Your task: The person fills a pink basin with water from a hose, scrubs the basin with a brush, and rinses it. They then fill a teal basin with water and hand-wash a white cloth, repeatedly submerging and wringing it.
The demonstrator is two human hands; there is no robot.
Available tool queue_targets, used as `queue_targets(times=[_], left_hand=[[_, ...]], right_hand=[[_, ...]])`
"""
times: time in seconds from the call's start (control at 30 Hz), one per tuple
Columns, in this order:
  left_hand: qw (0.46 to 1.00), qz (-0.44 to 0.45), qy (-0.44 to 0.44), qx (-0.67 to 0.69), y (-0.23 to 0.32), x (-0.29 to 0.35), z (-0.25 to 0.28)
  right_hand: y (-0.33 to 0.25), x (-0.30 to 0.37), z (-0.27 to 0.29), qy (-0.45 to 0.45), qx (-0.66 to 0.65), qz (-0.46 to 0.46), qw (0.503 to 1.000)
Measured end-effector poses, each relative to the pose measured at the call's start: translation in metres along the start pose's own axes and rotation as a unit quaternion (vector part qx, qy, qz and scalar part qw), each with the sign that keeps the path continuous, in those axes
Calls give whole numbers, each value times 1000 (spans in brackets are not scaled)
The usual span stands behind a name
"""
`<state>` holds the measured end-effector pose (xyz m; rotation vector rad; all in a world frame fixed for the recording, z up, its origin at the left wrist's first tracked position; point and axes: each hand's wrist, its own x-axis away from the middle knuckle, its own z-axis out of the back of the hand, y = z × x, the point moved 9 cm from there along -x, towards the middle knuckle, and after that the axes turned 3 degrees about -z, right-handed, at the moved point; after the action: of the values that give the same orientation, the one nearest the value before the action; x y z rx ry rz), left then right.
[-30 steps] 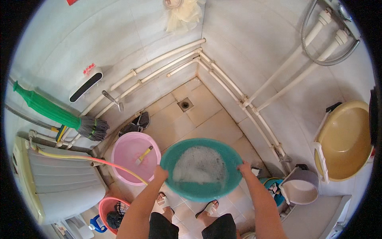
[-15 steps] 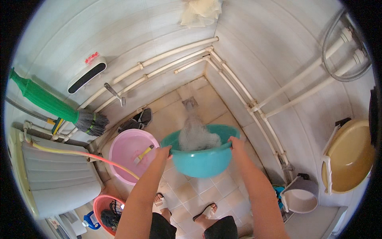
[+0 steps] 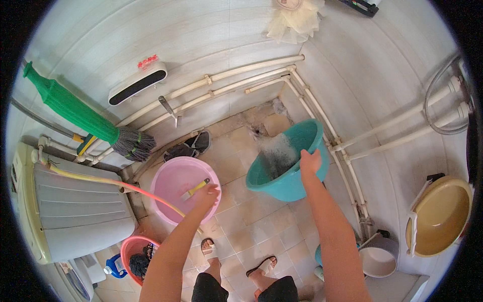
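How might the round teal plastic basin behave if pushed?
The basin looks apt to tip or swing: it's tilted, with only the right hand at its rim. It's probably slippery inside, given the white foamy suds.

Right hand (image 3: 309, 163) blotting out a stretch of rim on the round teal plastic basin (image 3: 284, 190), and the white foam (image 3: 279, 148) inside is smeared to a blur! Left hand (image 3: 207, 195) and forearm mask part of the round pink plastic basin (image 3: 173, 173). Cream mesh puff (image 3: 294, 25), sliced by the top edge! Dark bundle (image 3: 138, 264) in the red plastic tub (image 3: 130, 246): too bunched to make out.
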<state>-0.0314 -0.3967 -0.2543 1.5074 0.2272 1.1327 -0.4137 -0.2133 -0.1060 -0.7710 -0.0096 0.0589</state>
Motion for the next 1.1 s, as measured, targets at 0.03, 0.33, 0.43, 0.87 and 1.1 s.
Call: queue_targets(times=[0.03, 0.33, 0.43, 0.87, 1.1], left_hand=[[999, 5, 29, -16, -8, 3, 19], [998, 34, 56, -25, 11, 35, 81], [999, 22, 48, -15, 27, 40, 82], [998, 16, 43, -51, 42, 52, 98], [994, -9, 38, -104, 18, 70, 112]], right_hand=[[-13, -1, 3, -2, 12, 12, 1000], [-75, -1, 21, 17, 124, 123, 984], [-80, -2, 23, 6, 156, 160, 975], [-132, 26, 33, 21, 159, 358, 920], [-168, 41, 62, 54, 230, 440, 866]])
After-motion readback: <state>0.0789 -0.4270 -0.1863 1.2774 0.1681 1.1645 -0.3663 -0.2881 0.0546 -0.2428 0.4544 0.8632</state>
